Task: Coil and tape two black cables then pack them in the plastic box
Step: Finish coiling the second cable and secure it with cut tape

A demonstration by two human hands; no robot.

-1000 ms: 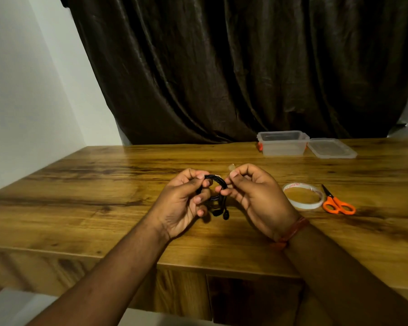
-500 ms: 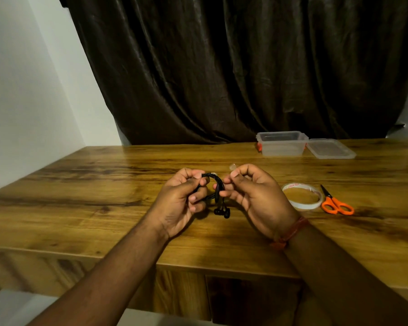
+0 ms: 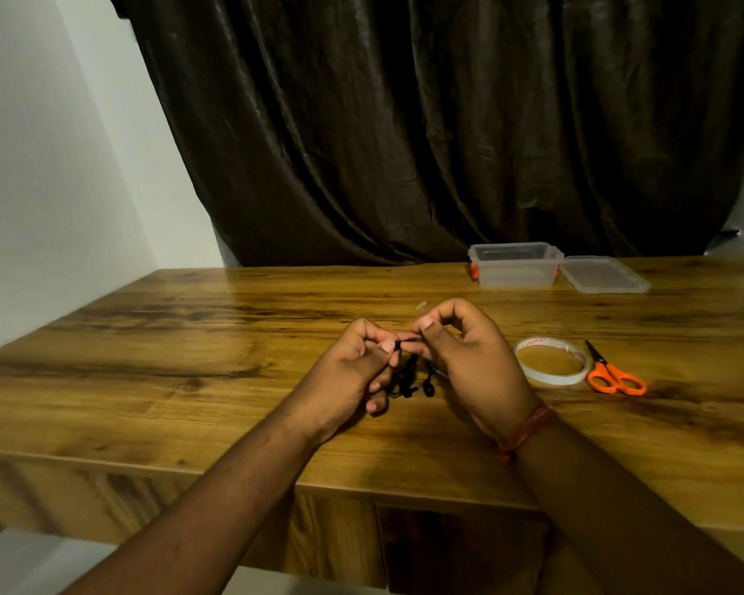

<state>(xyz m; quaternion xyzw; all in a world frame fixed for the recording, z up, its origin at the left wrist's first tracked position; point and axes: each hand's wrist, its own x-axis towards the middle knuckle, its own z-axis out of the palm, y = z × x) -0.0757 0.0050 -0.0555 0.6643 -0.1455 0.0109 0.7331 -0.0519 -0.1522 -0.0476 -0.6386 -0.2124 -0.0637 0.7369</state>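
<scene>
Left hand [image 3: 353, 375] and right hand [image 3: 469, 362] meet above the counter [image 3: 190, 337], both pinching a black cable [image 3: 409, 375] bunched between them; its ends dangle below. Tape roll [image 3: 553, 367] and orange scissors [image 3: 610, 373] lie just right. Plastic box [image 3: 516, 266], open, sits far right, lid [image 3: 604, 274] beside it.

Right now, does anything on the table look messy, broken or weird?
Nothing stands out. Both hands, left hand and right hand, pinch the black cable above the wooden table. The tape roll and orange scissors lie flat, and the plastic box sits upright beside its lid.
</scene>
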